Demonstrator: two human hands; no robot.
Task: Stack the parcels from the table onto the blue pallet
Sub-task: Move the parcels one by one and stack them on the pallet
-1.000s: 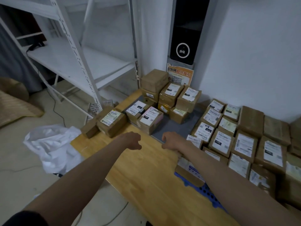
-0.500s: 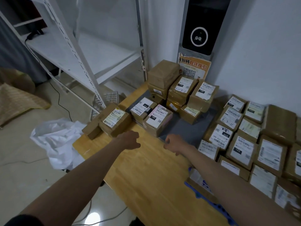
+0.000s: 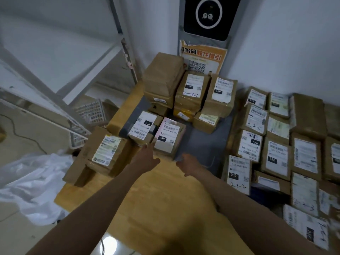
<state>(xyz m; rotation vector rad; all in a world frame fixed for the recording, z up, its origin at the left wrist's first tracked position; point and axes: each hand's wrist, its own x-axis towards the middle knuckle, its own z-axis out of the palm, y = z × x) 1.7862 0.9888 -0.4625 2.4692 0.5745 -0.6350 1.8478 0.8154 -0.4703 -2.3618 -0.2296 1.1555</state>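
Nearest, pink-labelled parcel, long axis running away

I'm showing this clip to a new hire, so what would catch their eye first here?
Probably the two bare hands, left hand and right hand, reaching over the light wooden table toward the brown cardboard parcel with the pinkish 15H label. Next, the rows of labelled brown parcels packed along the right. Behind the table stands a black panel with a white ring above an orange poster.

Dim indoor light, motion blur, wide-angle edge distortion
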